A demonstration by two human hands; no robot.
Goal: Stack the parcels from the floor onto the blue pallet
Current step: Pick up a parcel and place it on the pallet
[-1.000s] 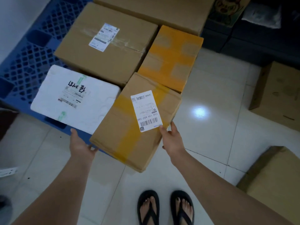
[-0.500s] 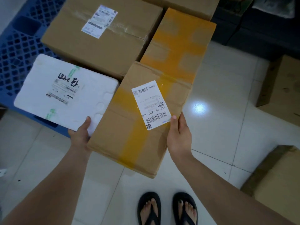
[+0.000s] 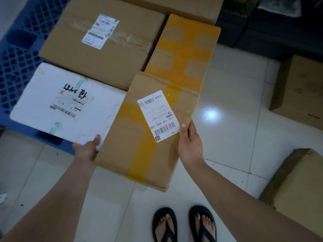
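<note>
Parcel [image 3: 148,137] clasped by both side edges, your left hand [image 3: 86,151] and right hand [image 3: 189,145] each curled round one, far end reaching the blue pallet [image 3: 17,58] beside the foam box [image 3: 66,103], presumably for squaring.

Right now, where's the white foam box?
In the head view the white foam box sits left, on the blue pallet, beside the held carton.

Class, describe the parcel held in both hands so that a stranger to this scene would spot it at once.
Find the blue pallet at upper left. At its near edge, right of the white foam box, a brown cardboard parcel is held between the left hand and right hand. Only it combines yellow tape with a white barcode label.
</note>
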